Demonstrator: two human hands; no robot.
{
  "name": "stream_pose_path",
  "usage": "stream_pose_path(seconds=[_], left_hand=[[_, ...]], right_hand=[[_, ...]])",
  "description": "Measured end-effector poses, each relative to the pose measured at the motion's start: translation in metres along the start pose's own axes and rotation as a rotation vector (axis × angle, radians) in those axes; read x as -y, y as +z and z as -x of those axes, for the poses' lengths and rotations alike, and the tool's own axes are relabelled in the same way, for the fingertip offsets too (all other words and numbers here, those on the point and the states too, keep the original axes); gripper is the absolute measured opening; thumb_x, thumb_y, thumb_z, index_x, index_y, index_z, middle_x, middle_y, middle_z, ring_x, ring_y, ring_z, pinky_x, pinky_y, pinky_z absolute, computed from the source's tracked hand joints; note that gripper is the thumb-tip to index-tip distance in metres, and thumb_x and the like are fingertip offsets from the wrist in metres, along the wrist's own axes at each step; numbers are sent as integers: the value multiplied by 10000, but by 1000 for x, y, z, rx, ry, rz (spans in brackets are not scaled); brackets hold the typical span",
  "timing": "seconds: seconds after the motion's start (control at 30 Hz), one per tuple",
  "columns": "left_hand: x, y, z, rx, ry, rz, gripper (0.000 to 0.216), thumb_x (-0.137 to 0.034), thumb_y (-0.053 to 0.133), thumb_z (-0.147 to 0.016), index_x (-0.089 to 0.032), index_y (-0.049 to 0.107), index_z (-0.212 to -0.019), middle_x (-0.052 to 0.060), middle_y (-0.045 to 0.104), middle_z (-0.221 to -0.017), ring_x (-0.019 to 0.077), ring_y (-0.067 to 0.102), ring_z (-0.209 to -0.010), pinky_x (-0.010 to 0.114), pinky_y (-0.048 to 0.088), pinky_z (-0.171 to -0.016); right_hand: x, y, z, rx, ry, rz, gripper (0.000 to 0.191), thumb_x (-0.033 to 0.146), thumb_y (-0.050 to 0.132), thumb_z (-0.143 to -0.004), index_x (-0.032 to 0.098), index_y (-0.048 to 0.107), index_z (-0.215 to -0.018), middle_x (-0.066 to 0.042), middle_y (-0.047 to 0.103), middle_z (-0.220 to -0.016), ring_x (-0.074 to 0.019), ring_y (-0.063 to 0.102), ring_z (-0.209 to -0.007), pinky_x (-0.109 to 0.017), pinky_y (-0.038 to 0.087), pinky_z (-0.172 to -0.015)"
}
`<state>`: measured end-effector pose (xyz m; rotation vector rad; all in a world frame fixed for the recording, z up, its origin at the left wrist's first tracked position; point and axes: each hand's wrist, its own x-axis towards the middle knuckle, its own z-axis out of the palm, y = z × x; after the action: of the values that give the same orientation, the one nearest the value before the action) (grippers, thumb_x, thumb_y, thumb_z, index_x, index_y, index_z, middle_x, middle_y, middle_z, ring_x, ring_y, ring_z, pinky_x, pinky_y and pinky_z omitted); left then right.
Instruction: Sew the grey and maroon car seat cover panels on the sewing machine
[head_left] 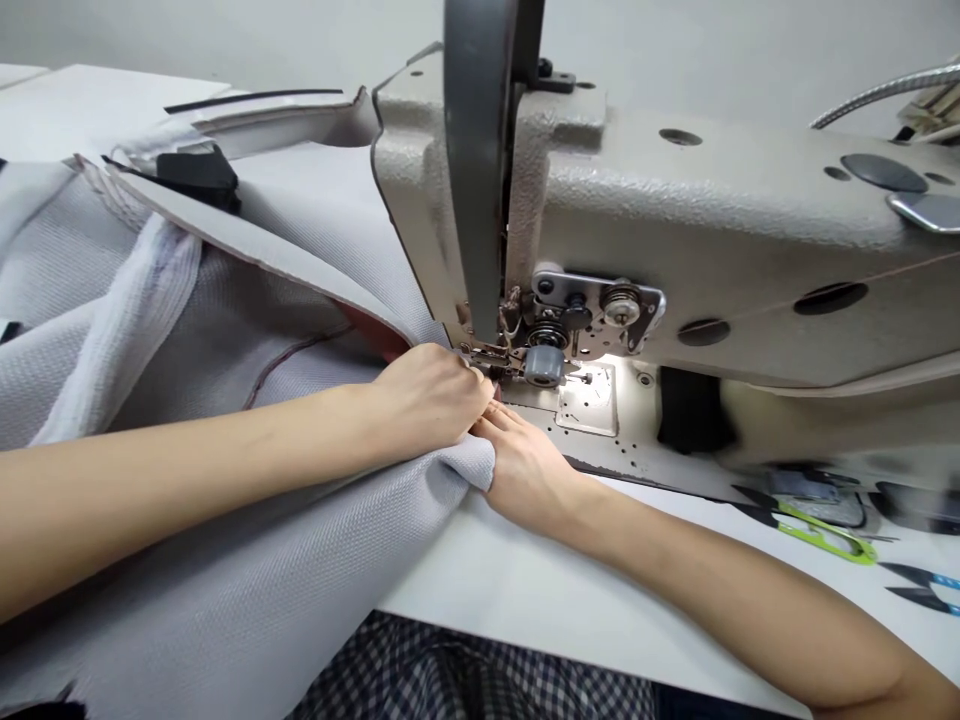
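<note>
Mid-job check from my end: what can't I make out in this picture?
All in the head view:
Needle's contact with the grey fabric: hidden by the left hand and sewing machine parts.
What lies under the right hand: covered by the hand itself.
Fabric's leftmost extent: cut off by the left edge.
Blue-handled snips: handles cut off by the right edge.
Dark item above them: too blurred to identify.

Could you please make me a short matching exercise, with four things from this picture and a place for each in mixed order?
Things:
1. Left hand
2. Grey fabric
3. Green-handled snips
4. Checked cloth

Places:
A. At the right, on the white table
B. Close beside the right hand, near the sewing machine
C. At the bottom middle, below the front edge
D. Spread on the left, beneath the left forearm

Pairs: 1-B, 2-D, 3-A, 4-C
</note>
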<state>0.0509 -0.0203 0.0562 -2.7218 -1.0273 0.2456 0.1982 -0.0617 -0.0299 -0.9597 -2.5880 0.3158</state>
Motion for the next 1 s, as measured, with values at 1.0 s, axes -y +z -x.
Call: stream_pose_path(seconds=[1.0], left_hand=[[-9, -8, 2, 114, -9, 115, 188, -112, 493, -873, -122, 669, -939, 98, 677, -858, 208, 620, -721, 296, 366, -573]], right_hand=[[4, -5, -1, 71, -79, 133, 205, 109, 547, -881, 132, 751, -881, -118, 720, -1024, -267, 579, -1167, -411, 345, -1184]])
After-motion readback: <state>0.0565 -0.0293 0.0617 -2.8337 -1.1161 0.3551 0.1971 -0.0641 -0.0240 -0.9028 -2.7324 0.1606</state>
